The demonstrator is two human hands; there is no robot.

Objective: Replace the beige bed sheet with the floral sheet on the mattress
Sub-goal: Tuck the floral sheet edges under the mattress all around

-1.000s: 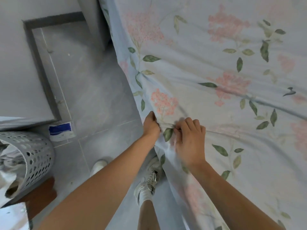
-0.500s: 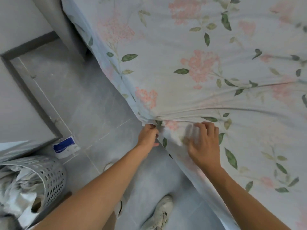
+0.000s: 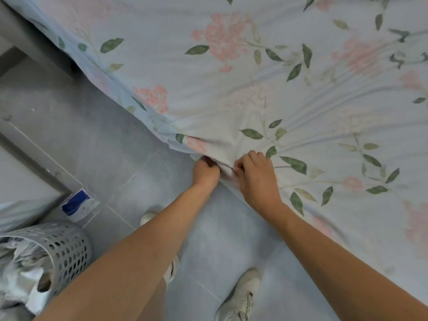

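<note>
1. The floral sheet (image 3: 266, 89) lay spread over the bed, covering the upper and right parts of the view; pale blue-white cloth, pink flower clusters, green leaves.
2. Its near edge ran diagonally from upper left to lower right and hung over the side of the bed toward the floor (image 3: 111, 144).
3. The left hand (image 3: 205, 170) was clamped on the sheet's edge, fingers curled under the cloth where it draped off the bed.
4. The right hand (image 3: 257, 179) sat just beside the left, on top of the sheet, fingers curled and pinching a gather of cloth at the same edge.
5. The two hands were nearly touching; a small fold of sheet was bunched between them.
6. Creases fanned out across the sheet from the gripped spot toward the upper right.
7. No beige sheet could be made out; what lay under the floral cloth was hidden.
8. Both bare forearms reached in from the bottom of the view.
9. White shoes (image 3: 240, 297) stood on the grey tiled floor below the hands.
10. A grey perforated basket (image 3: 67, 249) stood at lower left, stuffed with crumpled pale material.
11. A small blue-and-white packet (image 3: 78, 202) lay on the floor just beyond the basket.
</note>
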